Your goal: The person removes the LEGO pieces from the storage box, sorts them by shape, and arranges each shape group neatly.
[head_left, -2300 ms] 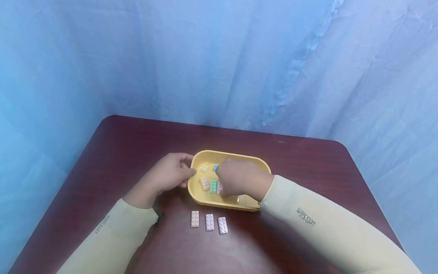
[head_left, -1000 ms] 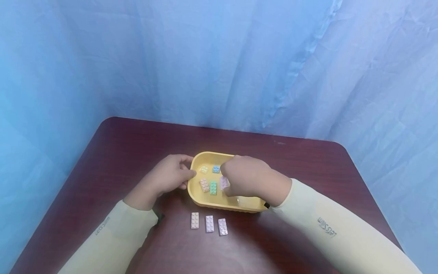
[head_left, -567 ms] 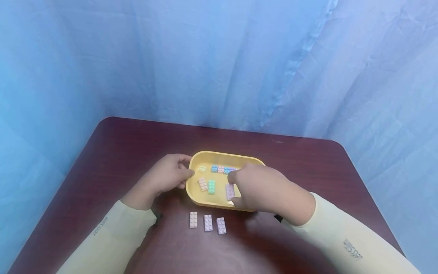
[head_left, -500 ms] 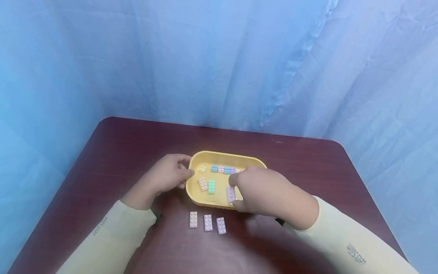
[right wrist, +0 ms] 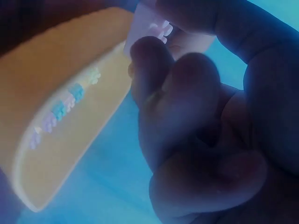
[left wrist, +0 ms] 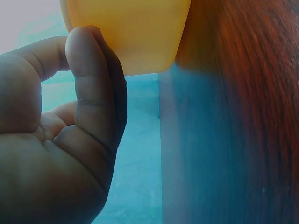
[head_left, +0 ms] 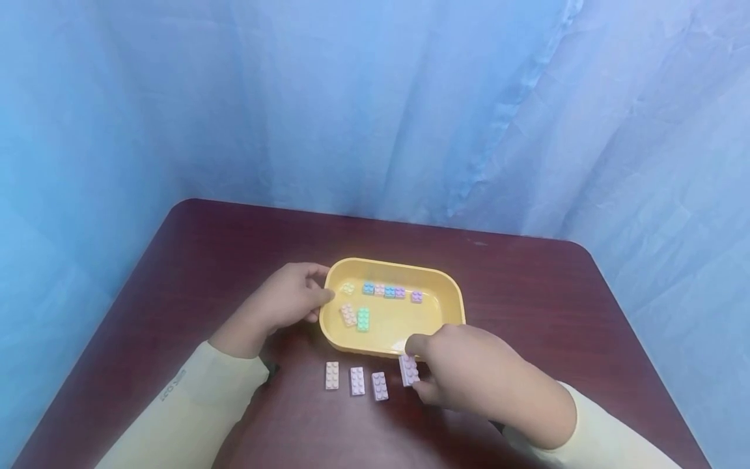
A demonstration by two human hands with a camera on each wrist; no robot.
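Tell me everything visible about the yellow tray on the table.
The yellow tray is a shallow oblong dish with rounded corners and a raised rim, seemingly smooth plastic. It stands flat on the dark red table, near its middle. Inside lie small pastel bricks: a row along the far wall, and a peach and a green one nearer the left end. The left hand grips its left rim. The right hand is just in front of it, holding a lilac brick.

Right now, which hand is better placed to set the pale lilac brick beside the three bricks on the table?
Right hand: it pinches the pale lilac brick beside that row. Left hand holds the yellow plastic tray.
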